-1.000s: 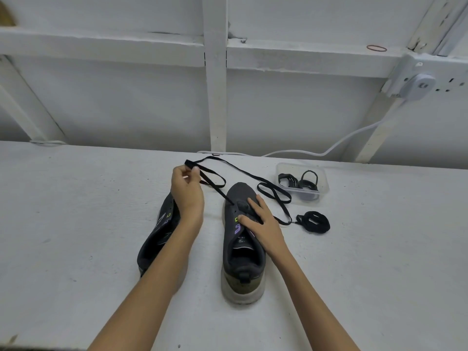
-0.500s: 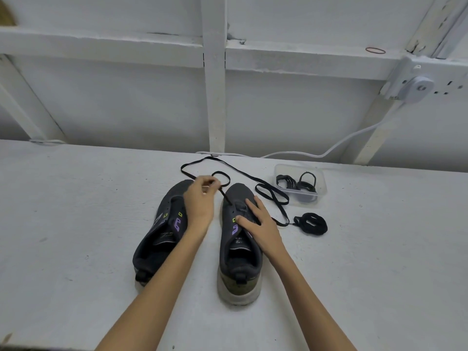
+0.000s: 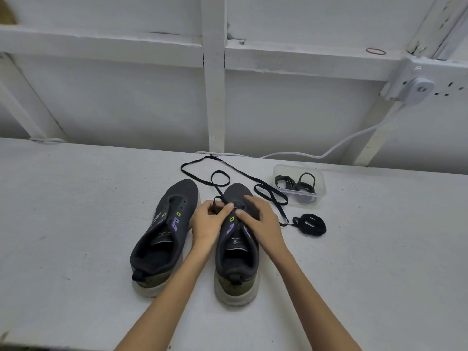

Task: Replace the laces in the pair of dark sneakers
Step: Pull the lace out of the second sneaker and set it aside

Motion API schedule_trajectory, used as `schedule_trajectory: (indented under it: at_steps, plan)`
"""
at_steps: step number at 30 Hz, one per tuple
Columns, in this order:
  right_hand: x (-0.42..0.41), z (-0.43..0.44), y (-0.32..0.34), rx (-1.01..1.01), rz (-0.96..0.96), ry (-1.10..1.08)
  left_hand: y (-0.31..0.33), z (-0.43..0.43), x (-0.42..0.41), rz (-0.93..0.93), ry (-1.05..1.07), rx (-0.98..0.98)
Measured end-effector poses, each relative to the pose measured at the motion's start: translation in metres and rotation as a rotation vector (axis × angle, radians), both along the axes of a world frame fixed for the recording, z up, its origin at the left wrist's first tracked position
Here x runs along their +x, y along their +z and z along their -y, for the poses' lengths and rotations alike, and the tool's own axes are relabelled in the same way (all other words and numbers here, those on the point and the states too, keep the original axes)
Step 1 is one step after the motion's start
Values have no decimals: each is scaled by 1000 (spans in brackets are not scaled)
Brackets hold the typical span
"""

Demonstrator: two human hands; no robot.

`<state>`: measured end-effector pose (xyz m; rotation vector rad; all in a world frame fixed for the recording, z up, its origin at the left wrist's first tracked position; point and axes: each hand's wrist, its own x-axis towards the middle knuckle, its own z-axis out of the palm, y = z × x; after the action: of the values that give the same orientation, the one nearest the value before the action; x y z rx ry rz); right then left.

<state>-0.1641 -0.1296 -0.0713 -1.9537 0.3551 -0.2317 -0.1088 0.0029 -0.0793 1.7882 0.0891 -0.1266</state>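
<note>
My left hand [image 3: 207,224] is pinching the black lace [image 3: 241,172] between thumb and fingertips, just over the front eyelets of the right-hand sneaker [image 3: 228,239]. My right hand [image 3: 263,221] is lying across that shoe's forefoot, fingers spread and relaxed, pressing it onto the white table [image 3: 76,224]. The lace is trailing from the pinch in loose loops past the toe. Both sneakers are sitting side by side, heels toward me: dark grey uppers, purple and lime marks, olive heels, worn pale soles. The left-hand sneaker [image 3: 177,198] is showing bare eyelets. A coiled black lace [image 3: 310,224] is lying right of the shoes, near a clear tub [image 3: 319,178] holding more dark coils.
</note>
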Motion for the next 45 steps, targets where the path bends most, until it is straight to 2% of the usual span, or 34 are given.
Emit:
schedule_trajectory:
  at_steps: [2, 6, 9, 13, 18, 23, 25, 36, 41, 45]
  plan:
    - [3, 0, 0, -110, 85, -39, 1, 0, 2, 47, -10, 46]
    - [12, -4, 5, -377, 14, -60, 2, -2, 7, 190, -57, 202]
    - [20, -9, 7, -472, -8, -39, 2, -4, 11, 263, -71, 270]
    - [29, -14, 2, -403, -16, -12, 5, -3, 10, 329, -86, 385]
    - [26, -12, -5, -119, 33, -46, 7, 3, 7, 357, -75, 490]
    - [21, -13, 1, 157, 22, -80, 6, 3, 5, 344, -61, 409]
    - [21, -15, 1, 198, 17, -90, 5, 2, 3, 329, -54, 349]
    - [27, -18, -4, 13, 2, -71, -4, -6, 1, 257, 34, 131]
    - [23, -19, 4, -90, 186, -12, 7, -7, 6, 223, -6, 70]
    - [23, -17, 15, -74, 289, 47, 15, -9, 6, 234, -63, 10]
